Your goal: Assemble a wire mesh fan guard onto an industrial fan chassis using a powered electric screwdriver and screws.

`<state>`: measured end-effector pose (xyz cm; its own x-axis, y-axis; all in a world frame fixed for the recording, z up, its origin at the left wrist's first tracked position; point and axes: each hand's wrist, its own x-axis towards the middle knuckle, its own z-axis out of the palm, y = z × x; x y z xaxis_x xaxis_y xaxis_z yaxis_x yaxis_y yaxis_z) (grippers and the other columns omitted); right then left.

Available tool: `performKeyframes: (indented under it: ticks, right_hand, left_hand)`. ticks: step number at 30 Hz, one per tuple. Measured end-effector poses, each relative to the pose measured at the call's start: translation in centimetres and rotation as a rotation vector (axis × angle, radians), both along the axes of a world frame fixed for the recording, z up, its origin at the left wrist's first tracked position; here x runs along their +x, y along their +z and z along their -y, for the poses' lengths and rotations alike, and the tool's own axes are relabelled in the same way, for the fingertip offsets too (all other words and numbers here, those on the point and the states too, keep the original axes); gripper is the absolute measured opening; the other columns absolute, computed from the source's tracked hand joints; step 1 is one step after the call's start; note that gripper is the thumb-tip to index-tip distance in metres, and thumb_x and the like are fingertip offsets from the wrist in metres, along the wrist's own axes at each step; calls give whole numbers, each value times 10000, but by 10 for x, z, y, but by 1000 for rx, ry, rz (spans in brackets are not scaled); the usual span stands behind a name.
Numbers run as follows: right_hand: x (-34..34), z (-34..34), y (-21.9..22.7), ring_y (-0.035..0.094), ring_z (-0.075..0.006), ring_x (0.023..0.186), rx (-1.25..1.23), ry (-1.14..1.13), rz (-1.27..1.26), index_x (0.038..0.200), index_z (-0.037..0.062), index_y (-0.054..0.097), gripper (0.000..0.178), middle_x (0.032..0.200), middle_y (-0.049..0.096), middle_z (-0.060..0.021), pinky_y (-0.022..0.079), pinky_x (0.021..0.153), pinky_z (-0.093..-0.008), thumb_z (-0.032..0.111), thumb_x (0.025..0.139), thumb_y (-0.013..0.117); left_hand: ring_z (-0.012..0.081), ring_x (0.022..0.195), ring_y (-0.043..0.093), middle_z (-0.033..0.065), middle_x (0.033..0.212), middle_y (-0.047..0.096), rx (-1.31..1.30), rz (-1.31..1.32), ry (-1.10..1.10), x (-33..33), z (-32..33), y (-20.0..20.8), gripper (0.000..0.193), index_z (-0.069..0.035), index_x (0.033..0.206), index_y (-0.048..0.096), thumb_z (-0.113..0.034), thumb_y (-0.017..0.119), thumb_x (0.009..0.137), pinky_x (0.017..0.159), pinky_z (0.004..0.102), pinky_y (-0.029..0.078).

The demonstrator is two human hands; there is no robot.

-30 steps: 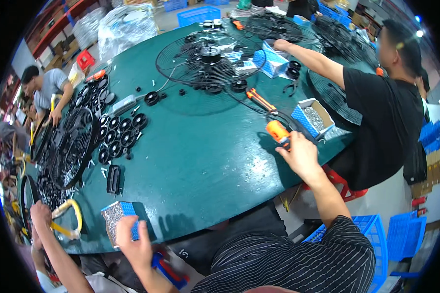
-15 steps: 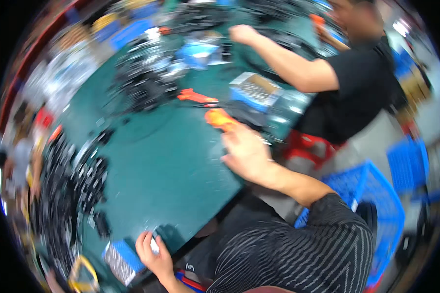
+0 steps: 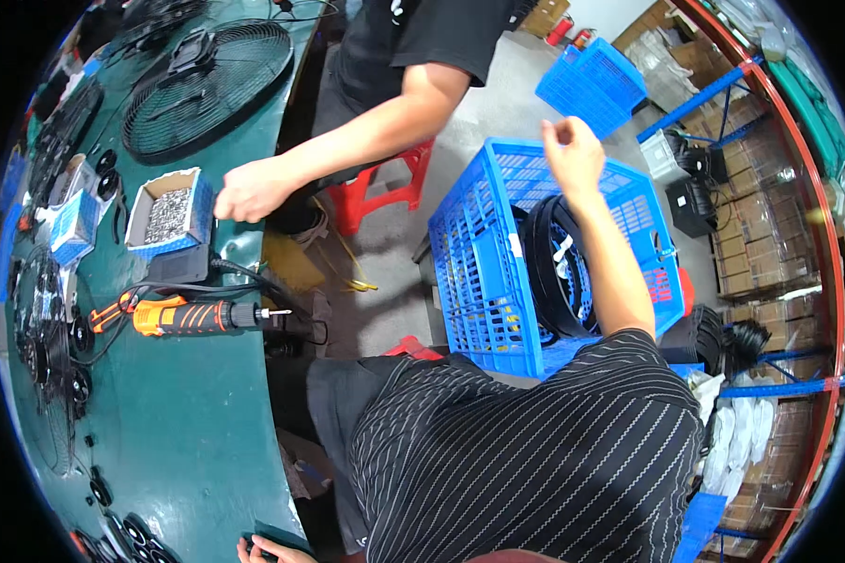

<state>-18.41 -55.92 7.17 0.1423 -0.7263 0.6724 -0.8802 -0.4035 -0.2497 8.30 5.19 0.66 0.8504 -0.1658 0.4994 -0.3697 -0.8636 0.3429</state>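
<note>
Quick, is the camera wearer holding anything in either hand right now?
Left hand: cut off by the lower edge; its grip cannot be told.
Right hand: partly open by the blue crate, nothing visible in it.

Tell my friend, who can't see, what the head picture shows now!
A person's right hand hovers by the far rim of a blue plastic crate holding black rings; their left hand is at the edge of the green table. An orange electric screwdriver lies near a box of metal parts.
</note>
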Motion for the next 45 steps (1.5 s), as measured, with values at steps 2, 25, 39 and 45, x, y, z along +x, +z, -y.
performKeyframes:
  ticks: [2, 25, 39, 45]
  right_hand:
    - [-78, 29, -12, 684, -314, 982, 447, -424, -361, 901, 32, 706, 501, 996, 707, -183, 531, 836, -438, 525, 806, 691]
    - [-182, 65, 40, 686, -407, 945, 88, -871, -68, 925, 6, 725, 599, 968, 711, -221, 550, 766, -526, 560, 918, 497]
    - [83, -22, 259, 701, -130, 734, -1013, 371, 149, 986, -11, 725, 313, 878, 749, -77, 526, 662, -262, 290, 898, 731]
    - [215, -152, 216, 665, -300, 692, -1119, 1093, -1, 1040, -57, 664, 226, 869, 690, -198, 537, 644, -345, 34, 849, 744]
  left_hand:
    - [350, 933, 623, 216, 981, 662, -13, -17, 16, -2, 1, 1, 275, 7, 738, 627, -192, 681, 919, 868, 459, 502]
    - [336, 1054, 564, 180, 1111, 612, -173, -18, 3, -6, -39, -32, 70, 21, 869, 577, -27, 622, 891, 913, 448, 447]
    - [325, 985, 619, 136, 916, 666, -420, 46, 39, -8, -30, -24, 110, -4, 767, 572, -16, 656, 836, 993, 488, 435]
    - [281, 1009, 637, 156, 1136, 629, -901, 29, -60, -15, -16, 4, 250, 3, 1098, 626, -16, 664, 852, 933, 382, 488]
